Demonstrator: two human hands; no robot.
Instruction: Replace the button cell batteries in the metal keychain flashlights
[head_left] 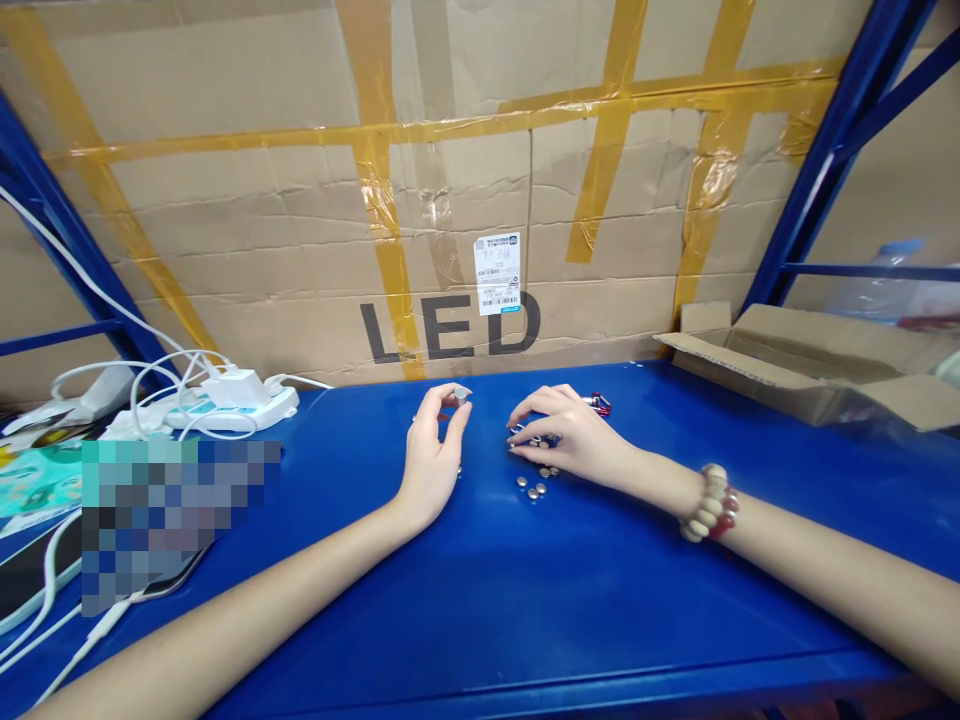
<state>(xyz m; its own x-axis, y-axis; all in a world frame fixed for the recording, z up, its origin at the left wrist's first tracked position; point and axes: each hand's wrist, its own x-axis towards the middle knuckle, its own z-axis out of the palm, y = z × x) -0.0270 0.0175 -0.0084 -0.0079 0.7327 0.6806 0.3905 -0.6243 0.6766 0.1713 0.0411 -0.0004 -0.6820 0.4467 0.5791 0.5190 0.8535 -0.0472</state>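
The left hand (433,462) is raised a little above the bench (465,600), and its thumb and forefinger are clamped on one small metal disc (460,394), which is held near the tips. The right hand (568,430) is lower, bent over a group of small metal pieces (541,490) that lie on the blue surface. Several of these are round and shiny, and they lie just in front of this hand; others are partly hidden under it. The right fingers are curved, with the thumb near the forefinger — whether they pinch a piece, I cannot tell. Just beyond the right hand there is a red object (602,404), partly covered by it. On the right wrist sits a beaded bracelet (706,508), with pale and dark red beads.

Behind the bench stands a large carton (285,240) with yellow tape, a white label (499,274) and the printed letters "LED". At the right is an open cardboard box (810,385). At the left lies a white power strip (259,408) — with cables (109,620) spread around this side.
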